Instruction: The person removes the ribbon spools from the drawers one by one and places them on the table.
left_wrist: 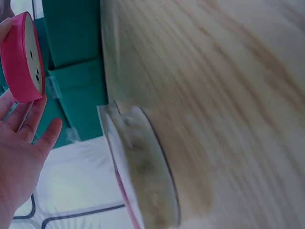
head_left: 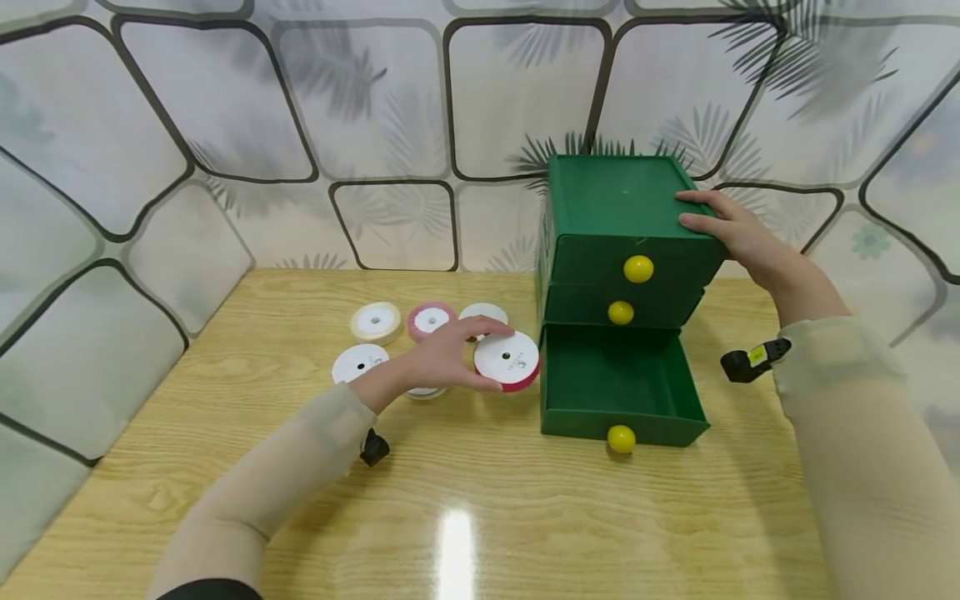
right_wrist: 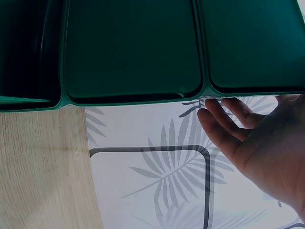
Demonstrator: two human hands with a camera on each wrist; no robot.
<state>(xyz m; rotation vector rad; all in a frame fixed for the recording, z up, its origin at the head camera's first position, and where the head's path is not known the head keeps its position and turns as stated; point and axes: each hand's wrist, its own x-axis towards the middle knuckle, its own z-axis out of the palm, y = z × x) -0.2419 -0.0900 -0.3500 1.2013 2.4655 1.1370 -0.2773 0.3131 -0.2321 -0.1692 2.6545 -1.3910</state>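
A ribbon spool (head_left: 507, 358) with a white face and red ribbon is pinched between the thumb and fingers of my left hand (head_left: 448, 357), just left of the green drawer box. In the left wrist view the red ribbon spool (left_wrist: 23, 59) is tilted on edge above the wood. My right hand (head_left: 750, 237) rests on the top right edge of the green drawer box (head_left: 622, 196), fingers extended. The box's bottom drawer (head_left: 622, 375) is pulled out and shows a bare floor; its upper two drawers are closed. In the right wrist view the right hand (right_wrist: 267, 148) lies along the box's side.
Several other ribbon spools lie left of the box: cream (head_left: 376, 322), pink (head_left: 431, 319), white ones (head_left: 360, 362) and one (head_left: 483, 313) partly behind my left hand. Yellow knobs (head_left: 621, 439) stick out from the drawers. A patterned wall covering (head_left: 390, 225) stands behind the wooden table (head_left: 525, 517).
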